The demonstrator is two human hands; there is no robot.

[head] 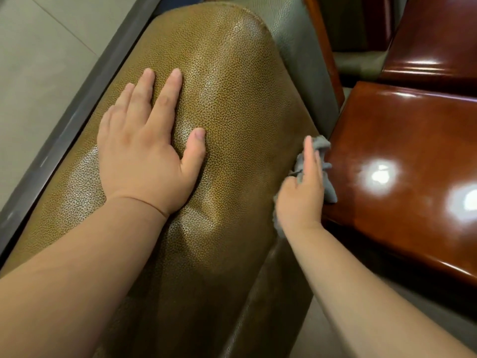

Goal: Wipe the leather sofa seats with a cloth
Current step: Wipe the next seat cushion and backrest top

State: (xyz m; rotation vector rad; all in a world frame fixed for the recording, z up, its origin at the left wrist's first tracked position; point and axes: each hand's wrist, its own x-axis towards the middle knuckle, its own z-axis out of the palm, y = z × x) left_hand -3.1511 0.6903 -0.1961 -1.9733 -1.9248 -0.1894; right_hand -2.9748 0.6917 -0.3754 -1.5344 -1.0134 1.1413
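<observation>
Left hand [144, 151], fingers flat, braces the leather cushion [232, 86]; right hand [302, 195] presses a grey cloth [322, 151] along its right edge; top apparently still unwiped

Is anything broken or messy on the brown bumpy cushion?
Nothing looks broken or spilled. The leather cushion only dents softly beside the left hand pressing flat on it. The right hand presses the grey cloth against the cushion's side edge.
</observation>
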